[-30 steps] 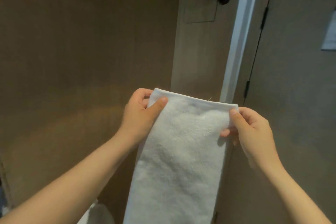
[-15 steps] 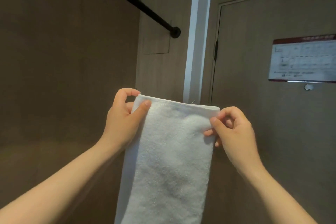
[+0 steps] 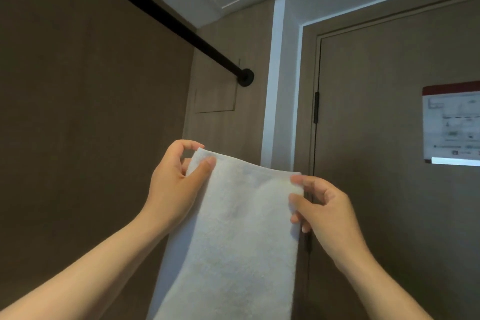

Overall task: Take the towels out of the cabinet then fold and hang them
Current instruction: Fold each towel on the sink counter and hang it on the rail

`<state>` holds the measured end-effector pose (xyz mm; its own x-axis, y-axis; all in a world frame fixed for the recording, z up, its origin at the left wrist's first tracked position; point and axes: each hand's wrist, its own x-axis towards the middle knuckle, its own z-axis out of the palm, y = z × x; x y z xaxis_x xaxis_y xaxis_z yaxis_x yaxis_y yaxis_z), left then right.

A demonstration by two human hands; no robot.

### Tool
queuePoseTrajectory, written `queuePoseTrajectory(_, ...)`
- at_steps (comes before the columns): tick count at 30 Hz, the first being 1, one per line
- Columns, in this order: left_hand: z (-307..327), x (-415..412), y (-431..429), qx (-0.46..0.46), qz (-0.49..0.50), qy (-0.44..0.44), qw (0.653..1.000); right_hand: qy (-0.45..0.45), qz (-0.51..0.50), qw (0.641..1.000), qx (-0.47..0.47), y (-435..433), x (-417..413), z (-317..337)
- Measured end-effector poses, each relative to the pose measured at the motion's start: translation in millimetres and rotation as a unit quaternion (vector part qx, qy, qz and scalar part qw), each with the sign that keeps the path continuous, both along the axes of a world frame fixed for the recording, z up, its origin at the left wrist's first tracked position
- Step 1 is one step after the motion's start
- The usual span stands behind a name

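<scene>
We see towel (image 3: 233, 236) out of cabinet, folded into narrow strip — left hand (image 3: 176, 184) and right hand (image 3: 324, 213) pinch top corners. Hanging left — black rod (image 3: 161, 14) above, bare.

Both bare forearms reach up and forward. The left hand (image 3: 176, 179) pinches the towel's (image 3: 241, 236) top left corner, thumb in front. The right hand (image 3: 327, 215) pinches the top right corner, fingers curled.
</scene>
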<state>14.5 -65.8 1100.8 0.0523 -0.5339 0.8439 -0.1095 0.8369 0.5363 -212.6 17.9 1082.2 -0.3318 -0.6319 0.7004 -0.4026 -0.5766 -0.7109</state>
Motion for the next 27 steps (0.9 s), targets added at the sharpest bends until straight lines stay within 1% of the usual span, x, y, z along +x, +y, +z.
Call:
queuePoseTrajectory(6, 30.7, -31.0, -57.4, -0.033, 0.048, 0.0, 0.998, -0.01, 0.038, 0.998, -0.038, -78.2, -37.2, 29.2)
queuePoseTrajectory(9, 41.5, -44.5, -80.0, -0.032, 0.069, 0.012, 0.997, 0.025, 0.052, 0.997, -0.059, -116.8, -51.9, 43.8)
queuePoseTrajectory(13, 53.6, -52.8, -97.8, -0.031, 0.121, 0.035, 0.991, 0.027, 0.095, 0.989, -0.107, -162.9, -64.8, 60.6)
queuePoseTrajectory(16, 58.0, -54.9, -100.2, -0.034, 0.202, 0.044, 0.978, 0.056, 0.136, 0.98, -0.132, -196.5, -71.0, 70.0)
queuePoseTrajectory(19, 63.4, -53.8, -92.6, -0.042, 0.272, 0.067, 0.959, 0.128, 0.183, 0.966, -0.127, -222.6, -64.9, 81.3)
queuePoseTrajectory(21, 68.1, -54.1, -86.0, -0.047, 0.313, 0.087, 0.945, 0.16, 0.213, 0.955, -0.131, -234.2, -56.7, 89.4)
queuePoseTrajectory(24, 73.7, -53.3, -74.4, -0.049, 0.378, 0.101, 0.919, 0.165, 0.242, 0.943, -0.155, -248.9, -43.6, 98.5)
queuePoseTrajectory(27, 81.4, -51.2, -63.4, -0.046, 0.416, 0.1, 0.903, 0.168, 0.252, 0.935, -0.185, -262.1, -31.1, 105.6)
